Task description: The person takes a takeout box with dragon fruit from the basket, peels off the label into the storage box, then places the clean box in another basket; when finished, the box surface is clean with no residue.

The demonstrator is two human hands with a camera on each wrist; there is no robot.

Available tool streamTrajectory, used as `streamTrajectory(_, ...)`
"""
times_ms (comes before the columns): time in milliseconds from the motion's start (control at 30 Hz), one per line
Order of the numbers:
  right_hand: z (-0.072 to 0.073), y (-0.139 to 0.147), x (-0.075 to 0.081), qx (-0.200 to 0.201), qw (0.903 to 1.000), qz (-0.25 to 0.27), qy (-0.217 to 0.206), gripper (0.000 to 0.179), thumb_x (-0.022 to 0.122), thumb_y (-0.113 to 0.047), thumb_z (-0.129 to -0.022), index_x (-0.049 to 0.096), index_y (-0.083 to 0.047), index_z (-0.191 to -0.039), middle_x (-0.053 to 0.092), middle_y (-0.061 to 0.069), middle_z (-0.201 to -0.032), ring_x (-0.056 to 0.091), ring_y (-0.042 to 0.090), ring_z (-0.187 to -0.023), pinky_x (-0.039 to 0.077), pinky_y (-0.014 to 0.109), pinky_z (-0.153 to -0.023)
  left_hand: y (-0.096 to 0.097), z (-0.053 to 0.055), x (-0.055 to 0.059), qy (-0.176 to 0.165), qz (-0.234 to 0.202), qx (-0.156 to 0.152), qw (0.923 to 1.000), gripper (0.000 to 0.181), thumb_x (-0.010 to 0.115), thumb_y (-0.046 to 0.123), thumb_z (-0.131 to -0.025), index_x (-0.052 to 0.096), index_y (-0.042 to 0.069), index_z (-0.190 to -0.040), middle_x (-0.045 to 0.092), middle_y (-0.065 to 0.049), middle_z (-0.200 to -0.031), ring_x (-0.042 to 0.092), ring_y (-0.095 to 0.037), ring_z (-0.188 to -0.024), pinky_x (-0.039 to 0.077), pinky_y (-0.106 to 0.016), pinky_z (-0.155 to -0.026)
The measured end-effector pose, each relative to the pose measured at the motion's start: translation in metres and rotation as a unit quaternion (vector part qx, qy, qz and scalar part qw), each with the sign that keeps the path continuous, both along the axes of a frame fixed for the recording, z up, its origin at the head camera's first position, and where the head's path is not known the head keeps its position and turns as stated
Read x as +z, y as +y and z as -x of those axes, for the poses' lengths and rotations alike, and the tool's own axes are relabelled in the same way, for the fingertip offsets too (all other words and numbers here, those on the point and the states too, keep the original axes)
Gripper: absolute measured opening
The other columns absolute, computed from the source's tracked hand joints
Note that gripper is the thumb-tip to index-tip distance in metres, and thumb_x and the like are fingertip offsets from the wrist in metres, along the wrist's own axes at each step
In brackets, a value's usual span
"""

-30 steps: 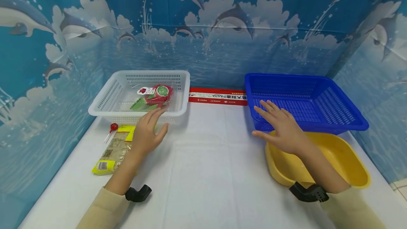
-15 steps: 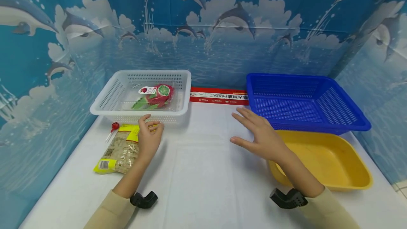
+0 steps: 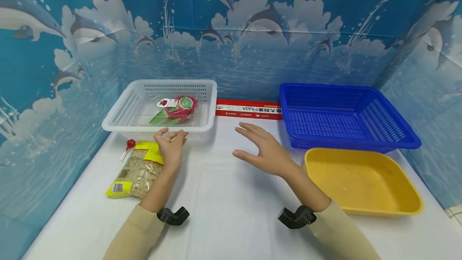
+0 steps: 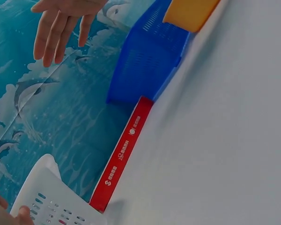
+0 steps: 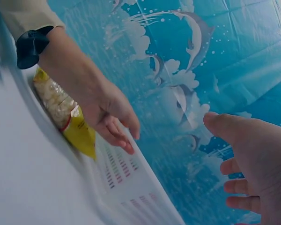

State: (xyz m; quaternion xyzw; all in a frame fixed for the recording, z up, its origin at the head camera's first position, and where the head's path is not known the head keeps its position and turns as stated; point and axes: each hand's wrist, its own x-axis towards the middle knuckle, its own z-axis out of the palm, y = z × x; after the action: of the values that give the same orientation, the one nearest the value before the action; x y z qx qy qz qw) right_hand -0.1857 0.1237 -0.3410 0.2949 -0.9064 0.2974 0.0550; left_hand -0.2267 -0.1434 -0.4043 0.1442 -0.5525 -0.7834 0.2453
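Observation:
My left hand [image 3: 171,151] is at the front wall of the white basket [image 3: 122,127], fingers loosely bent. Nothing shows in its grasp; whether the fingertips touch the basket is unclear. Inside that basket lies a clear plastic package [image 3: 180,109] with a red and green fruit look and a white label. Beside the left wrist, a yellow and clear bag [image 3: 138,169] of pale food lies flat, near a red lollipop [image 3: 130,144]. My right hand [image 3: 265,149] hovers over the middle of the table with fingers extended, holding nothing. The right wrist view shows both hands apart.
A blue basket [image 3: 361,141] stands at the back right, with a yellow tub [image 3: 346,187] in front of it. Between the two baskets, a red pasta box [image 3: 249,109] lies along the back. A dolphin-print cloth [image 3: 234,67] encloses the white table [image 3: 231,212].
My right hand has moved left, away from the blue basket and yellow tub, to mid-table. My left hand's fingers have bent, and the hand has dipped back, then risen slightly toward the white basket.

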Motion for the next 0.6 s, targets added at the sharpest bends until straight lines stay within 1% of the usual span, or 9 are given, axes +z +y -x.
streamTrajectory(100,0.006,-0.010,-0.001,0.008,0.9997,0.022,-0.004,0.067,0.060,-0.054,-0.091,0.047,-0.017,-0.146,0.038,0.002,-0.152,0.031,0.026,-0.142,0.027,0.058,-0.110,0.003,0.003,-0.002,0.016,-0.026,0.013,0.9994,0.037,0.060,-0.004,-0.091,0.031,0.006,-0.110,0.055,-0.008,-0.082,0.068,-0.014,-0.067,0.056,-0.020,-0.067)
streamTrajectory(233,0.017,-0.022,-0.003,0.014,0.9988,0.047,-0.004,0.063,0.061,-0.049,-0.093,0.048,-0.014,-0.144,0.042,0.005,-0.150,0.033,0.026,-0.140,0.027,0.055,-0.111,0.005,0.006,-0.004,0.032,-0.035,0.031,0.9984,0.034,0.060,-0.004,-0.092,0.031,0.006,-0.108,0.050,-0.011,-0.085,0.066,-0.013,-0.064,0.056,-0.020,-0.064)
streamTrajectory(433,0.034,-0.041,-0.001,0.008,0.9962,0.084,-0.021,0.058,0.061,-0.045,-0.094,0.052,-0.014,-0.142,0.047,0.005,-0.146,0.039,0.025,-0.137,0.032,0.053,-0.109,0.006,0.010,-0.007,0.050,-0.026,0.029,0.9980,0.036,0.060,-0.007,-0.090,0.033,0.006,-0.111,0.046,-0.011,-0.087,0.066,-0.012,-0.062,0.056,-0.021,-0.064)
streamTrajectory(600,0.049,-0.056,0.002,0.014,0.9925,0.116,-0.036,0.056,0.063,-0.041,-0.093,0.054,-0.011,-0.139,0.051,0.007,-0.143,0.043,0.023,-0.134,0.036,0.053,-0.107,0.006,0.012,-0.009,0.057,-0.027,0.032,0.9975,0.037,0.061,-0.010,-0.088,0.034,0.007,-0.108,0.046,-0.012,-0.087,0.065,-0.013,-0.062,0.056,-0.022,-0.064)
